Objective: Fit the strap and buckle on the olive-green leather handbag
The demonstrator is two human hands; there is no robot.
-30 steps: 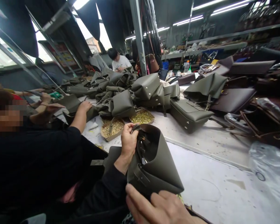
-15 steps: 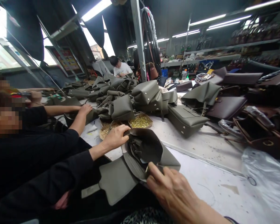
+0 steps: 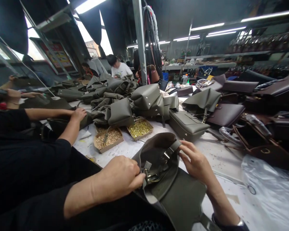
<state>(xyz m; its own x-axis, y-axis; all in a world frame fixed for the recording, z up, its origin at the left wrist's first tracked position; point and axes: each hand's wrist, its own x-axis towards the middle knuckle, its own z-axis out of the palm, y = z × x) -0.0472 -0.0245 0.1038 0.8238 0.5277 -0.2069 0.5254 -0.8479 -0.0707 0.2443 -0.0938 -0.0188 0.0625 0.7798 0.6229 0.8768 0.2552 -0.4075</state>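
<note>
An olive-grey bag lies open before me, its mouth facing up and its flap hanging toward the lower right. Straps with metal buckles show inside it. My left hand is closed on the near left edge of the mouth. On the far right side, my right hand pinches the rim beside a buckled strap. Beyond the bag stand a carton of small copper-coloured metal pieces and a carton of gold-coloured pieces.
Olive bags are heaped across the table. Dark brown bags and clear plastic lie at right. A co-worker's hands work close on the left. A metal post rises behind.
The bag has been turned, its flap swinging from the left to the lower right. My left hand has come nearer; my right hand has moved up to the far rim. The view has shifted.
</note>
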